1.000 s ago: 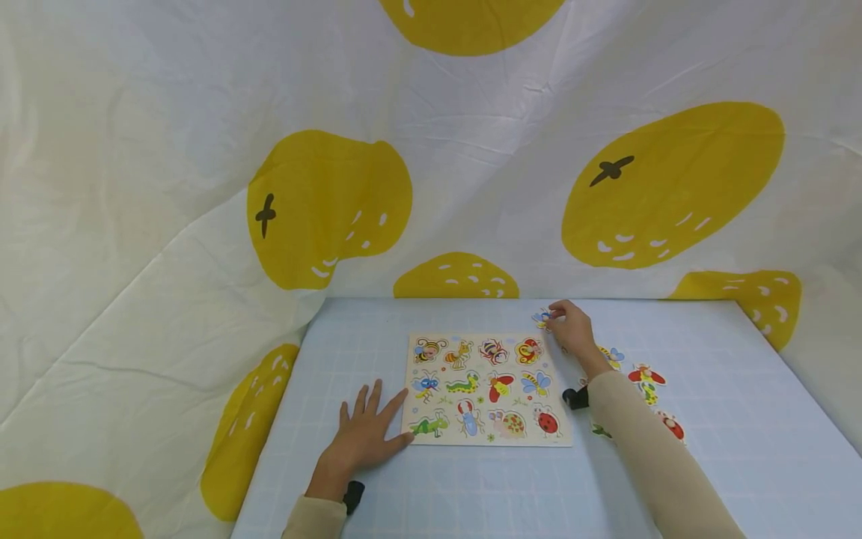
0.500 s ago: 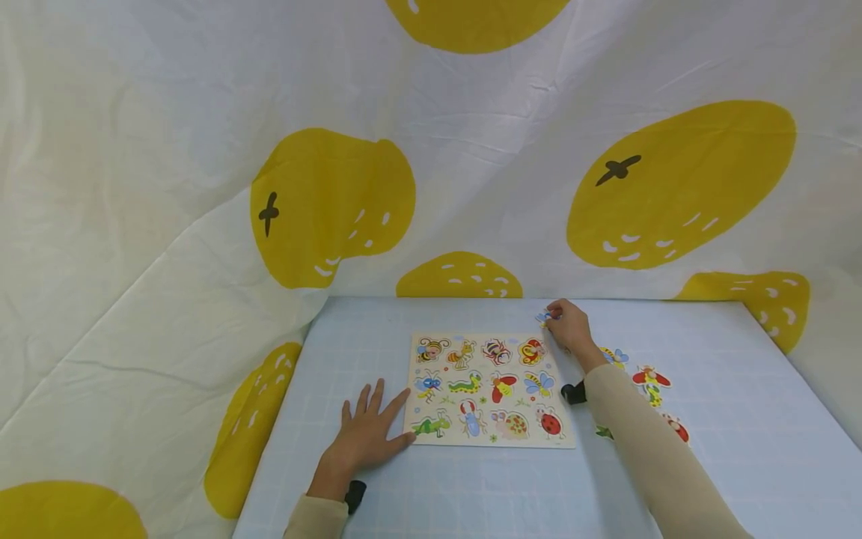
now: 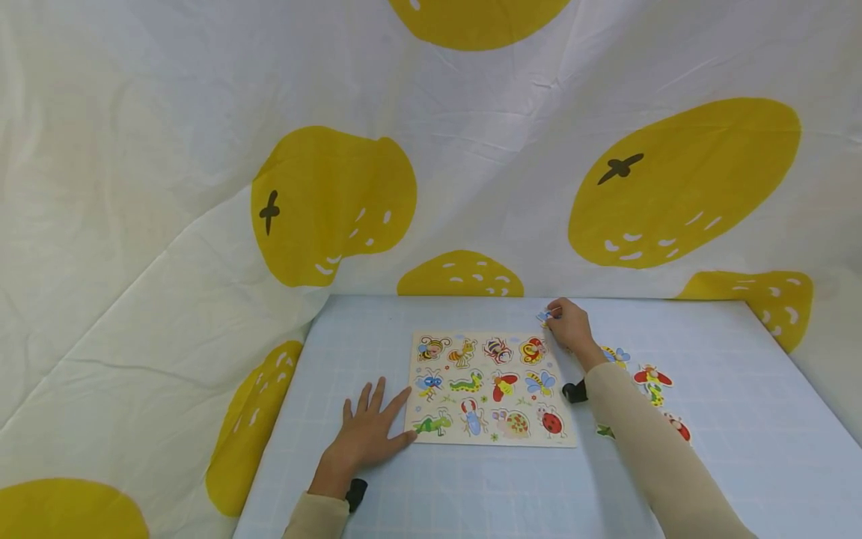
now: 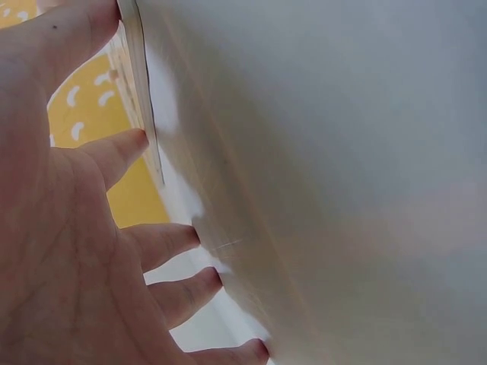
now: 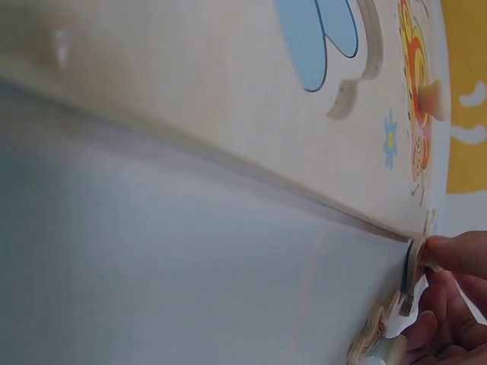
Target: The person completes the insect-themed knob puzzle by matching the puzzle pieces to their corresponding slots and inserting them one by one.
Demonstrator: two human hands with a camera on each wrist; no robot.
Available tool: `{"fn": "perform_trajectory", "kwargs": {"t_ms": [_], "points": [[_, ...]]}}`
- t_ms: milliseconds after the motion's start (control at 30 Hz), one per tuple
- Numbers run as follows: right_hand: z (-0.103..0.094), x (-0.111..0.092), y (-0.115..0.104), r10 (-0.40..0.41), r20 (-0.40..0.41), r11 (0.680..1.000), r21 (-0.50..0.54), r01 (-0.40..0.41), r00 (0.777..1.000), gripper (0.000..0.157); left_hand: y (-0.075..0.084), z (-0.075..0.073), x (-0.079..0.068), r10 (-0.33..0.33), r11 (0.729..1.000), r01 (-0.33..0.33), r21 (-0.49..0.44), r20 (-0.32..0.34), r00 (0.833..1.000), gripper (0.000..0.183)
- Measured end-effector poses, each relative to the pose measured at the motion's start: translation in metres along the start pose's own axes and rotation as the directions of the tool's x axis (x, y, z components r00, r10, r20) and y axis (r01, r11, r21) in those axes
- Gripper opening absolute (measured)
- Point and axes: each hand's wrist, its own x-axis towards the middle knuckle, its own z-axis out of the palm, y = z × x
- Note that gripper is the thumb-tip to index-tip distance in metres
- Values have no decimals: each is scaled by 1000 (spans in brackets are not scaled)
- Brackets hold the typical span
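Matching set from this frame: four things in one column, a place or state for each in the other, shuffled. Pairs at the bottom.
1. left hand
2. right hand
3. puzzle board
4. patterned cloth

A. rising behind the table
B. pinching a small piece
C. fingers spread, touching the board's edge
D. lying flat, covered in insect pictures

Pairs: 1-C, 2-B, 3-D, 4-A

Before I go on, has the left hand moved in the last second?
No. In the head view, the left hand shows no visible shift either way against the insect peg puzzle board, whose left edge it still touches.
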Motion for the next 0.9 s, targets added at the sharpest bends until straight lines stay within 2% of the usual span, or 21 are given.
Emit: {"fn": "perform_trajectory", "kwargs": {"t_ms": [500,900], "points": [[-7,-14,-10,-27,34,999,24,26,999,32,-1,2,2,1,1000,-1,5,2,1000,79],[-1,-37,-23,-108,39,993,50,106,993,32,-1,1,0,3,1000,-3,-7,3,1000,79]]}}
